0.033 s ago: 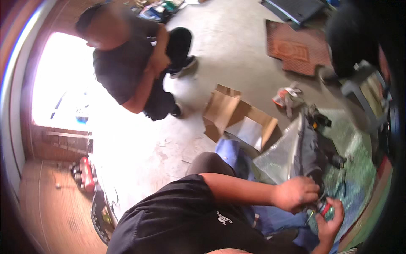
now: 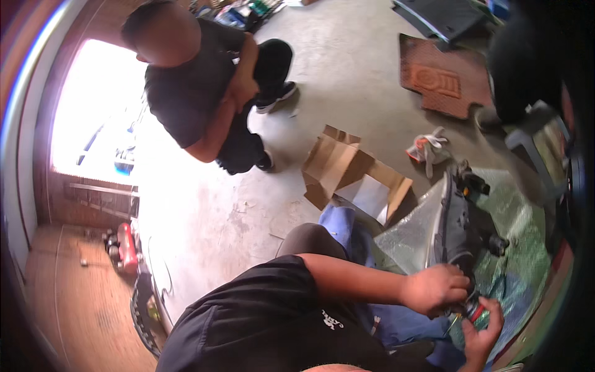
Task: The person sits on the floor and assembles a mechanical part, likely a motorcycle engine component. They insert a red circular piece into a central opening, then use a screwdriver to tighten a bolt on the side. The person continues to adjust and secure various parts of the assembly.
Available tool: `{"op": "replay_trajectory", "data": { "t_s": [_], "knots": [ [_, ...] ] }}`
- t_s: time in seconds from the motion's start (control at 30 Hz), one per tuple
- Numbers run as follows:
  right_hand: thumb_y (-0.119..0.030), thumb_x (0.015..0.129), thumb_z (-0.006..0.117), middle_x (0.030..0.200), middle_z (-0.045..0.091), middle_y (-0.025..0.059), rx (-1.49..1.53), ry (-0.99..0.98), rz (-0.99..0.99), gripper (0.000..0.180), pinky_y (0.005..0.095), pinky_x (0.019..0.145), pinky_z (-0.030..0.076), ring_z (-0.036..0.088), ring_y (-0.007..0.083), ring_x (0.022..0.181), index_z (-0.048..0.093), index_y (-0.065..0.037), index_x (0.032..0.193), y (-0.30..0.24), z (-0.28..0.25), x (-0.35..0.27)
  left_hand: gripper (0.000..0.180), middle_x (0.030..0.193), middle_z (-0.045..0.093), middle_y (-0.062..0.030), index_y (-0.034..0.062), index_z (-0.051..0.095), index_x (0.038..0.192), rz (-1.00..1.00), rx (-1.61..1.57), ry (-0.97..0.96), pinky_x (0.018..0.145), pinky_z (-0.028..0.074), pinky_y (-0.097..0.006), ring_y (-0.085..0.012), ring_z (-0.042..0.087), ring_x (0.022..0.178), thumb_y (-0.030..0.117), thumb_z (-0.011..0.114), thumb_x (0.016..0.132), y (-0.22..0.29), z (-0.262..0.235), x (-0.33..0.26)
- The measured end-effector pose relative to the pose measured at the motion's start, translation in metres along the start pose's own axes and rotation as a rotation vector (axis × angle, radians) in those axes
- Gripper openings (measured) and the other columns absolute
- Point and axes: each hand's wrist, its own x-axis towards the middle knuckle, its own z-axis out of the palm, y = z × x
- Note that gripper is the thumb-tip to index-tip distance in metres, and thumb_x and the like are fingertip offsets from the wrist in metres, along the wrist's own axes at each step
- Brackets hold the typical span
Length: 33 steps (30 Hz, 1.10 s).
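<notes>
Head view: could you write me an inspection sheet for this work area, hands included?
Surface: pale floor; crumpled clear wrap lies under the dark part.
Job's things: bulky dark part; small red item, kind unclear.
Clutter: open cardboard box with white sheet; white-and-orange glove; brown mat.
Hands: left hand curled at the part's near end, its hold hidden; right hand pinching the red item.
Cables: thin dark line on the floor, possibly a cable.
Surroundings: another person in dark clothes; bright opening at left.
</notes>
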Motion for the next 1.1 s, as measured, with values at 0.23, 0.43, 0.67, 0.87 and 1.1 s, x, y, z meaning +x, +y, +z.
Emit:
{"op": "replay_trajectory", "data": {
  "t_s": [0.23, 0.43, 0.67, 0.87, 1.1],
  "knots": [
    [-0.028, 0.069, 0.083, 0.102, 0.064, 0.0155, -0.19, 0.145, -0.143, 0.055, 0.0452, 0.098, 0.042, 0.059, 0.0347, 0.1, 0.064, 0.002, 0.111, -0.008, 0.003, 0.008, 0.027, 0.092, 0.055, -0.0186, -0.0006, 0.058, 0.095, -0.022, -0.073, 0.033, 0.068, 0.048, -0.047, -0.0393, 0.058, 0.083, 0.02, 0.065, 0.079, -0.001, 0.002, -0.001],
    [-0.038, 0.072, 0.086, 0.082, 0.064, 0.0113, -0.046, 0.074, -0.175, 0.046, 0.0372, 0.068, 0.047, 0.06, 0.0291, 0.075, 0.067, -0.001, 0.092, -0.025, -0.002, 0.02, 0.026, 0.097, 0.06, -0.014, 0.0047, 0.063, 0.098, -0.072, -0.025, -0.069, 0.069, 0.051, -0.042, -0.0324, 0.063, 0.085, 0.016, 0.071, 0.075, 0.003, -0.017, -0.006],
    [-0.039, 0.082, 0.08, 0.08, 0.065, 0.0075, 0.294, 0.108, -0.199, 0.041, 0.0307, 0.069, 0.05, 0.065, 0.0193, 0.074, 0.064, -0.003, 0.092, -0.007, 0.015, 0.026, 0.033, 0.076, 0.057, -0.0064, 0.0031, 0.062, 0.087, 0.034, -0.05, 0.12, 0.048, 0.045, -0.032, -0.0226, 0.056, 0.059, 0.023, 0.083, 0.072, -0.004, -0.01, 0.007],
    [-0.007, 0.084, 0.076, 0.104, 0.065, 0.0059, 0.494, 0.214, 0.093, 0.041, 0.028, 0.091, 0.047, 0.061, 0.013, 0.097, 0.058, 0.002, 0.119, 0.004, 0.026, 0.03, 0.084, 0.111, 0.049, -0.0175, 0.0072, 0.041, 0.125, 0.213, 0.163, 0.462, 0.089, 0.049, -0.047, -0.0315, 0.057, 0.1, 0.04, 0.092, 0.066, -0.026, -0.01, -0.005],
    [-0.004, 0.084, 0.075, 0.105, 0.067, 0.0069, 0.499, 0.208, 0.127, 0.041, 0.0262, 0.088, 0.048, 0.063, 0.0135, 0.097, 0.057, 0.002, 0.121, 0.02, 0.039, 0.027, 0.104, 0.131, 0.043, -0.0221, 0.0069, 0.027, 0.139, 0.222, 0.247, 0.325, 0.11, 0.037, -0.058, -0.0419, 0.05, 0.125, 0.04, 0.092, 0.066, -0.029, -0.025, -0.014]
  ]
}}
